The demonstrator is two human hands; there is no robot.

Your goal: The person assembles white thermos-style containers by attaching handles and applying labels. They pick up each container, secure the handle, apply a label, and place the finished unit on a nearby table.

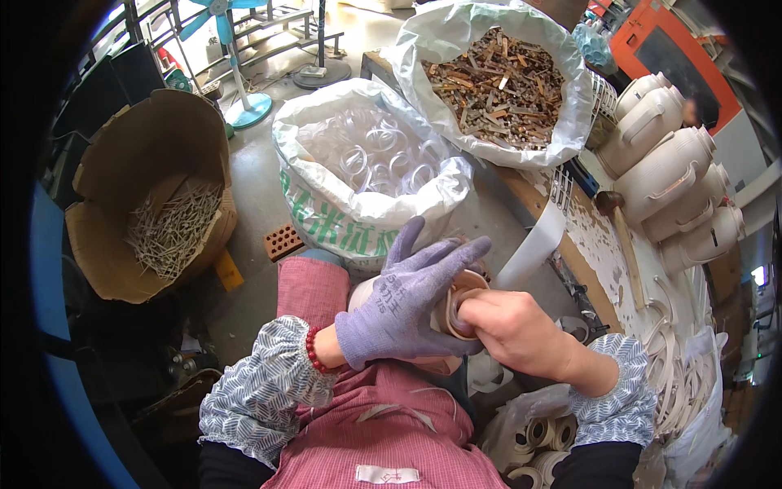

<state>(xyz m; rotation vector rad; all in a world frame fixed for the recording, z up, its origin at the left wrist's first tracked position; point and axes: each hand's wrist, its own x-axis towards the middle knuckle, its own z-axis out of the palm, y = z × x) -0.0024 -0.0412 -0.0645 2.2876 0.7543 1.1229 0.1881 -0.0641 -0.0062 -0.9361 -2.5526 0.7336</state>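
A cream, jug-like plastic body point(362, 295) lies across my lap, its round mouth turned to the right. My left hand point(399, 306), in a purple-grey glove, holds it near that mouth, thumb below and stretched fingers above. My bare right hand point(517, 330) is closed at the mouth, its fingertips tucked inside the rim point(468, 283). Whatever is pinched there is hidden by the fingers. Just beyond my hands stands a white sack point(358, 213) filled with clear plastic rings point(375, 155).
Cream jugs with handles point(668, 191) stand at the right, near a wooden-handled hammer point(627, 253). Another sack point(570, 134) holds brown scrap pieces. Left is a cardboard box point(98, 236) with thin sticks. A perforated brick point(283, 242) lies on the floor. Cream rings point(538, 432) fill a bag beside my right forearm.
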